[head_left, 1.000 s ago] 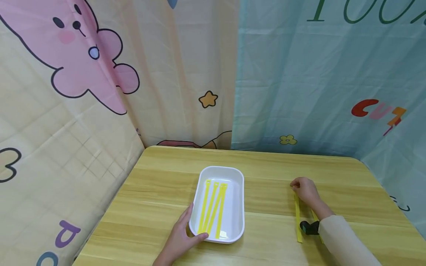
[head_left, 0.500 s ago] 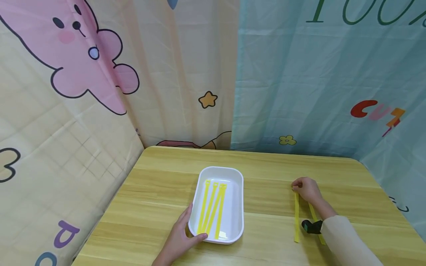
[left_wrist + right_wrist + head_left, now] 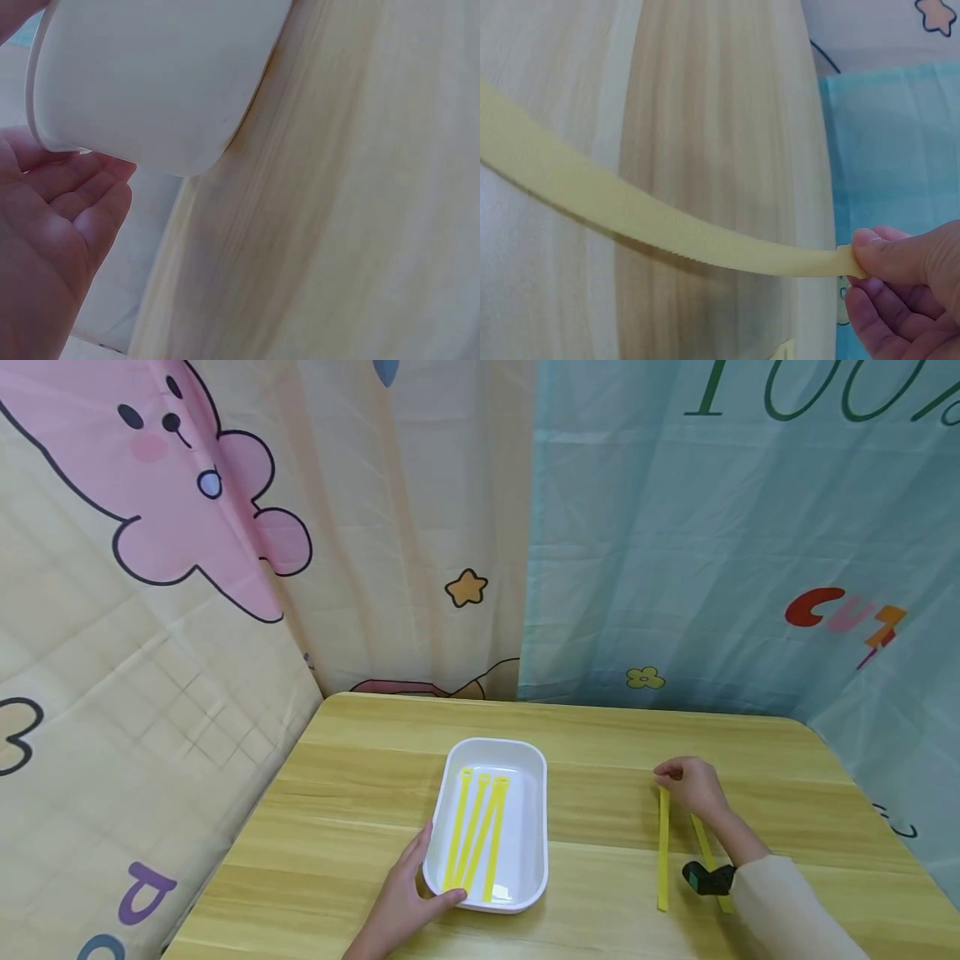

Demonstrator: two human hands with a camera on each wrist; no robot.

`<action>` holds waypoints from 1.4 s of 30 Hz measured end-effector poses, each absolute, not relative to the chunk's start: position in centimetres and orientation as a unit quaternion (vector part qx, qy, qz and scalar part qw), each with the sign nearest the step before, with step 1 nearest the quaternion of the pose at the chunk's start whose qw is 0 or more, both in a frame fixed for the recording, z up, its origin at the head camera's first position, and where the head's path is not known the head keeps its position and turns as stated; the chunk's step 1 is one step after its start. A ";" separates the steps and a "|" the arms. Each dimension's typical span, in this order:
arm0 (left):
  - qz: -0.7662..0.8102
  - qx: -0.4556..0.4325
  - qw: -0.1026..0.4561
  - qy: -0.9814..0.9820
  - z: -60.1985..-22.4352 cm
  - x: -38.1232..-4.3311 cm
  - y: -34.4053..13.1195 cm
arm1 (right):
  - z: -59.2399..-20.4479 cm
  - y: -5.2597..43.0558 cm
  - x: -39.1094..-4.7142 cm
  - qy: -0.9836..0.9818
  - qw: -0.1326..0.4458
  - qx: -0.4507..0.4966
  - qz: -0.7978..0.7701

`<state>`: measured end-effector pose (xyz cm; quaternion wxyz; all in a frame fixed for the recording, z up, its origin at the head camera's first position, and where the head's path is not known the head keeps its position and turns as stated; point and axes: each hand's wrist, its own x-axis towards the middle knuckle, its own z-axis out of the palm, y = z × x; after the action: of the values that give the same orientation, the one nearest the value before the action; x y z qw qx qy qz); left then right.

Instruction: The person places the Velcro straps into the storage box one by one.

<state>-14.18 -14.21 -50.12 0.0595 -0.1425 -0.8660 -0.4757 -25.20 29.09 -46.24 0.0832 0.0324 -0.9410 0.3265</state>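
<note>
My left hand (image 3: 405, 893) grips a white plastic tray (image 3: 531, 835) at its near left corner, thumb over the rim and fingers along the outer wall. In the left wrist view the fingers (image 3: 97, 191) lie against the tray's wall (image 3: 150, 82). Several yellow cable ties (image 3: 478, 835), flat and with slotted heads, lie side by side in the tray. My right hand (image 3: 692, 787) pinches another yellow cable tie (image 3: 667, 221) by one end between thumb and forefinger; its band sags in a curve above the wood. A further cable tie (image 3: 703, 839) lies under the right wrist.
The wooden table (image 3: 600, 877) reaches back to printed curtains, one beige (image 3: 420, 527) and one blue-green (image 3: 645, 527). A black wrist camera (image 3: 708, 878) sits by the right sleeve (image 3: 787, 910). Tray and loose cable ties stand well apart on the table.
The cable tie in my right hand has swung slightly left at its lower end, and more of the one beneath the wrist shows. My left hand keeps its hold on the tray.
</note>
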 end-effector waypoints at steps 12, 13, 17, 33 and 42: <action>-0.473 -0.144 0.057 -0.867 -50.0 -14.1 -14.2 | -43.4 28.4 -24.3 -0.938 0.097 0.059 0.327; -0.472 -0.144 0.058 -0.868 -50.0 -14.1 -14.2 | -43.3 28.4 -24.3 -0.938 0.099 0.059 0.327; -0.473 -0.145 0.060 -0.867 -50.0 -14.1 -14.3 | -42.8 28.2 -24.1 -0.936 0.102 0.063 0.332; -0.475 -0.146 0.060 -0.866 -50.2 -14.3 -14.3 | -39.4 26.9 -22.3 -0.920 0.101 0.084 0.369; -0.479 -0.145 0.065 -0.863 -50.4 -14.3 -14.3 | -38.5 26.1 -21.7 -0.916 0.084 0.083 0.383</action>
<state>-14.28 -14.30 -50.38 0.0646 -0.1449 -0.8634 -0.4790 -21.75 26.12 -38.50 0.0843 0.0832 -0.9162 0.3828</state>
